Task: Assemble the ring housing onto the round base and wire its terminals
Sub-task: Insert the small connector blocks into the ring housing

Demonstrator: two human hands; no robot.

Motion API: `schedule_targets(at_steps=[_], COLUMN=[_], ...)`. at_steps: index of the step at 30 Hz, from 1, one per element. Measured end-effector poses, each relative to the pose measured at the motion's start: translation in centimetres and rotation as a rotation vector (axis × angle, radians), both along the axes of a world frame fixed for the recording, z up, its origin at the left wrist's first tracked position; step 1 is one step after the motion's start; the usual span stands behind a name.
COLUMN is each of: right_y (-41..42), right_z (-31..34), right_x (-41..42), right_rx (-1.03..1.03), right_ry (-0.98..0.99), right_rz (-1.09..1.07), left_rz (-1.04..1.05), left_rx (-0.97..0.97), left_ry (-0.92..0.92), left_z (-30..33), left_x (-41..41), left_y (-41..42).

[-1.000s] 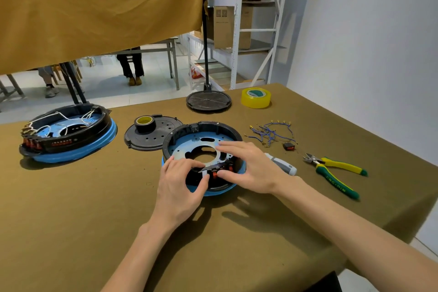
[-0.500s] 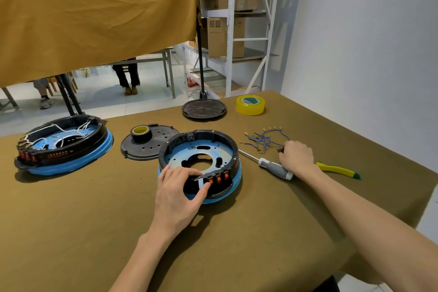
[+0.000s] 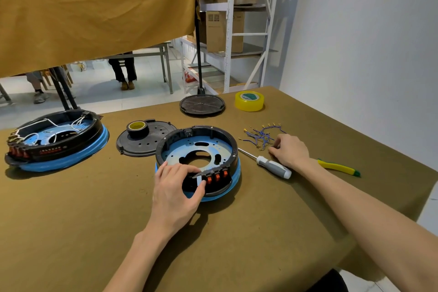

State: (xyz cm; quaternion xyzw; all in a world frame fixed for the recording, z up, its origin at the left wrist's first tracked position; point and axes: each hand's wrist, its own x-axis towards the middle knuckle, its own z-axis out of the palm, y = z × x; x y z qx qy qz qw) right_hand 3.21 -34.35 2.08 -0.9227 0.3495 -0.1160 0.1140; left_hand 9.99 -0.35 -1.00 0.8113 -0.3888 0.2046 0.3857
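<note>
The black ring housing (image 3: 233,143) is seated on the blue round base (image 3: 233,179) near the middle of the olive-covered table (image 3: 71,220), with the metal plate (image 3: 213,149) showing inside it. Its near edge is gripped by the left hand (image 3: 175,187): the fingers are curled over the rim and the thumb is pressed against the front, right beside the row of orange switches (image 3: 216,178).

Off to the right, the right hand (image 3: 290,150) is laid on the cloth at the near edge of the bundle of blue terminal wires (image 3: 260,136). The fingers are bent down toward the wires, but whether anything is pinched cannot be told. A grey-handled screwdriver (image 3: 272,165) is lying just beside that hand, between it and the housing, and a yellow-and-green tool handle (image 3: 339,168) is seen past the wrist.

A black perforated lid (image 3: 142,144) with a roll of black tape (image 3: 137,128) on top is placed behind the housing. A second, already wired unit (image 3: 54,140) is set at far left. A yellow tape roll (image 3: 249,101) and a round stand base (image 3: 202,105) are found at the far edge.
</note>
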Motion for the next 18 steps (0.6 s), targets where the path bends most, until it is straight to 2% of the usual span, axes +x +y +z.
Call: schedule_targets(at_steps=[4,11,15,18], right_y=[1.0,6.7,11.7,14.2], right_z=[-0.4,1.2,2.4,2.9], right_x=[0.4,-1.0,-2.4,-3.3], right_rx=[0.033,0.192,0.391,0.464], right_ry=[-0.144,-0.557,-0.68,-0.666], right_rz=[0.035,0.253,0.418,0.523], left_rz=[-0.005,-0.006,-0.008,-0.015], left_rx=[-0.013,-0.015,0.007,0.022], left_ry=[-0.002,-0.009,-0.005,0.0], left_z=[-0.1,-0.2,0.0,0.2], left_x=[0.1,0.1,0.1,0.0], left_y=[0.0,-0.3,0.0,0.1])
